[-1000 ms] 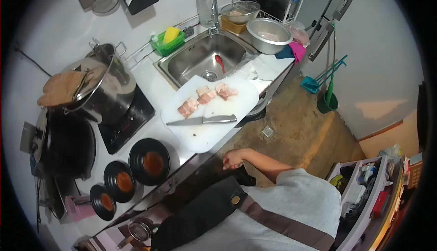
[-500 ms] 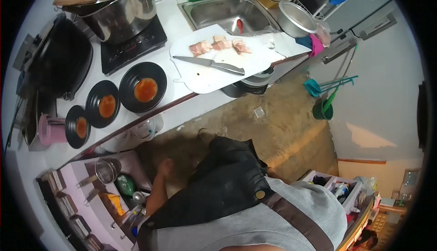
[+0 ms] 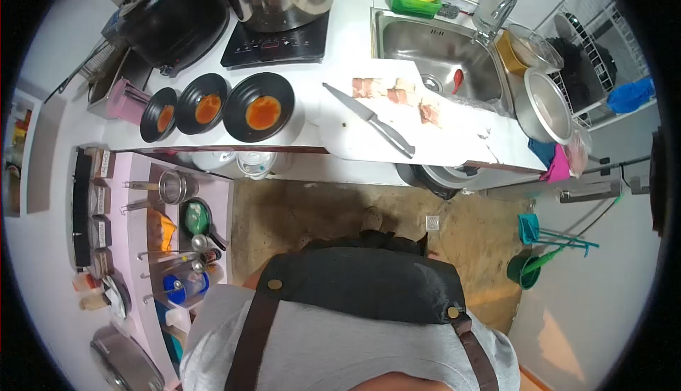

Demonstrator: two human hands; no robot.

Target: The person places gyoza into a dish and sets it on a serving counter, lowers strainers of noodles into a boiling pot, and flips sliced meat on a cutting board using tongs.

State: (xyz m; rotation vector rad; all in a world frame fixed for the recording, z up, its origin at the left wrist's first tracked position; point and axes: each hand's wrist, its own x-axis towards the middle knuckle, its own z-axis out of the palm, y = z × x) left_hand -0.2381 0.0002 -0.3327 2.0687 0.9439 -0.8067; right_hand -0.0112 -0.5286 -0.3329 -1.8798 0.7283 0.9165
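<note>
And the view swings round, left hand gone! Both hands hidden, fingers unreadable; knife and meat lie untouched.

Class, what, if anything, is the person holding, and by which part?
It cannot be told: the hands are hidden behind the apron and body. The knife is unheld, lying on the cutting board.
</note>
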